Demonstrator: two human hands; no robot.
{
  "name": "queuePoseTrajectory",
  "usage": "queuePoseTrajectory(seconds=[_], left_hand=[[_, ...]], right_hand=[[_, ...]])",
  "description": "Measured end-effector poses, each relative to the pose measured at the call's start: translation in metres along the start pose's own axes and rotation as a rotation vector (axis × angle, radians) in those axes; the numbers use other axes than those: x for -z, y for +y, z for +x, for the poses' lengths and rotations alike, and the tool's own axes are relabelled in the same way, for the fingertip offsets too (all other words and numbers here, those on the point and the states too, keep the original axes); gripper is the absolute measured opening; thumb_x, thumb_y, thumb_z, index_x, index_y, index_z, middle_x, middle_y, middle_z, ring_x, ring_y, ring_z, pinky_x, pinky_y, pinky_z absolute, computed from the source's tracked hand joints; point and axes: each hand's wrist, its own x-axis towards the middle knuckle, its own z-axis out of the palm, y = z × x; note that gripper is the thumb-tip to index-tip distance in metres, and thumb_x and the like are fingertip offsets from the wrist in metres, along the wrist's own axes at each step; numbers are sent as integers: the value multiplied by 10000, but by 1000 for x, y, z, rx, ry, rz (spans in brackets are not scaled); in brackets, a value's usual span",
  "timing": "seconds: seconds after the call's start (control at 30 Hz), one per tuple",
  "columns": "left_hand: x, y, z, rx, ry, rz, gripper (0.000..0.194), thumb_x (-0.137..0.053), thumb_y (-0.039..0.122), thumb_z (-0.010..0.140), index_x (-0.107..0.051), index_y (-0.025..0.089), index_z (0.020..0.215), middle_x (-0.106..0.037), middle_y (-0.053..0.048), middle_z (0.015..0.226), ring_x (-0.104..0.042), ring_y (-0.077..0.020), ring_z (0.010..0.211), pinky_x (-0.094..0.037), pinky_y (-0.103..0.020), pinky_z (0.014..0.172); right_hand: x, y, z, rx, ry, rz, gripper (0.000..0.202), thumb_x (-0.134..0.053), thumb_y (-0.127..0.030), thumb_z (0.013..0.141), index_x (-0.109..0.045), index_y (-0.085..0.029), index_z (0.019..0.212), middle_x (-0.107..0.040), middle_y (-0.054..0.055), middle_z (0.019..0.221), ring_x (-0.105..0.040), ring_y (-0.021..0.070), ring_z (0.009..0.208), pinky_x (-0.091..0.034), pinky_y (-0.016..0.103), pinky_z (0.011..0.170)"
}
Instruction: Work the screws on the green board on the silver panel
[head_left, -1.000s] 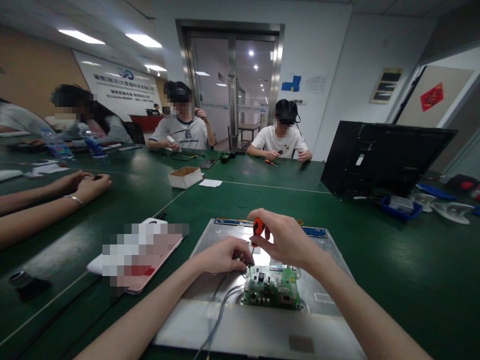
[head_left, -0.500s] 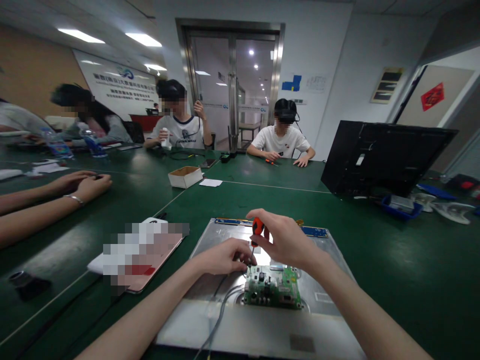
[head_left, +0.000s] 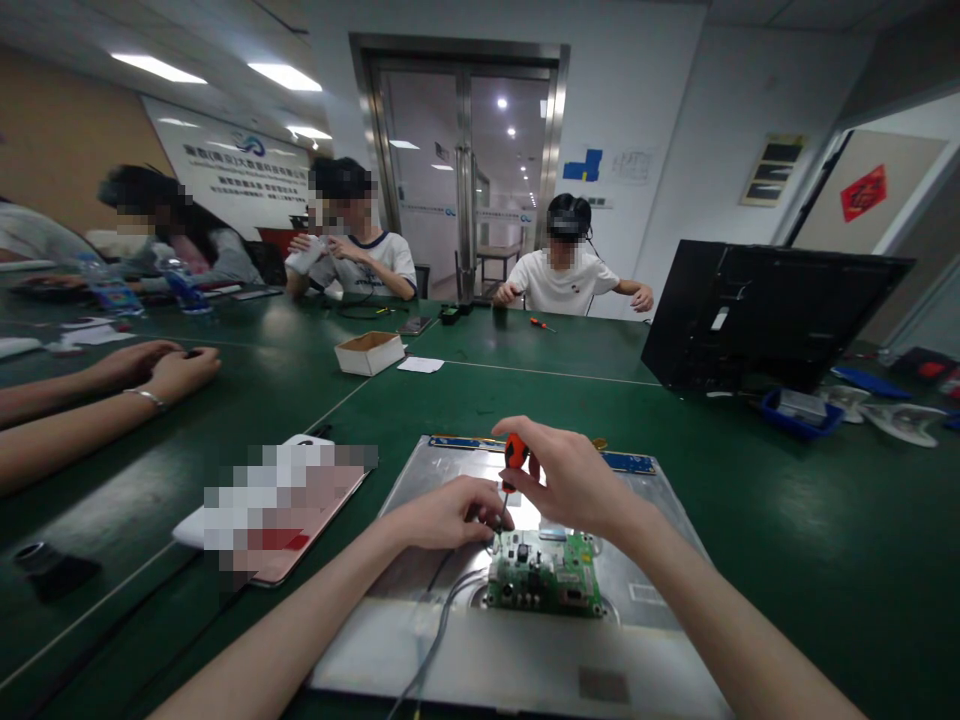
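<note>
My right hand (head_left: 574, 475) grips the red-orange and black handle of a screwdriver (head_left: 515, 452), which stands nearly upright. Its shaft runs down to the far left corner of a green circuit board (head_left: 544, 572). At the shaft's lower end, the fingers of my left hand (head_left: 454, 512) are pinched together; what lies between them is hidden. The board rests on a silvery metal panel (head_left: 637, 655) with a blue strip (head_left: 630, 463) along its far edge. Grey cables (head_left: 442, 625) lead from the board's left side towards me.
Left of the panel lie a pink phone-like slab (head_left: 330, 520) and a black object (head_left: 52, 568). A small open box (head_left: 370, 352) stands farther off. At right are a black monitor (head_left: 765, 310) and a blue tray (head_left: 799, 415). Another person's hands (head_left: 180, 375) rest at left; several people sit around.
My hands and the screwdriver stay almost in place. Across the table, one person has drawn both hands back from a screwdriver; another has brought their hands together around a white object.
</note>
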Motion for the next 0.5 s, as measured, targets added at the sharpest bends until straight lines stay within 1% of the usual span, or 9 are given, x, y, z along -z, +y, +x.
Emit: queuePoseTrajectory(seconds=[0.1,0.17,0.3,0.4,0.5], left_hand=[[1,1,0,23,11,-17,225,-627,114,700,-734,172,890,-560,11,730,-515,-148,682,-395,-233,624],[0,0,0,51,20,-24,194,-635,137,710,-725,165,881,-574,12,723,-517,-148,675,-395,-231,615],[-1,-7,1,79,46,-38,111,-626,172,738,-698,161,822,-617,11,711,-530,-151,671,-403,-238,628],[-2,-12,3,78,57,-77,63,-621,170,731,-671,160,769,-628,12,703,-545,-155,680,-415,-244,648],[-2,-14,4,68,55,-87,44,-618,170,730,-661,163,733,-616,18,681,-541,-148,665,-415,-242,648]], right_hand=[[2,-1,0,-14,-5,2,383,-606,-161,853,-487,-204,1215,-655,9,889,-574,137,657,-419,272,621],[4,-1,-1,-11,-10,-2,436,-603,-173,853,-477,-206,1269,-662,16,913,-573,141,660,-435,288,639],[6,-1,-2,64,-19,53,600,-559,-149,844,-372,-179,1413,-653,60,1072,-593,153,746,-473,327,740],[6,-2,-2,83,0,69,570,-512,-133,853,-387,-155,1409,-640,85,1119,-599,170,820,-478,330,761],[5,-3,-1,38,4,38,503,-526,-154,867,-443,-164,1363,-657,70,1049,-590,155,732,-471,315,705]])
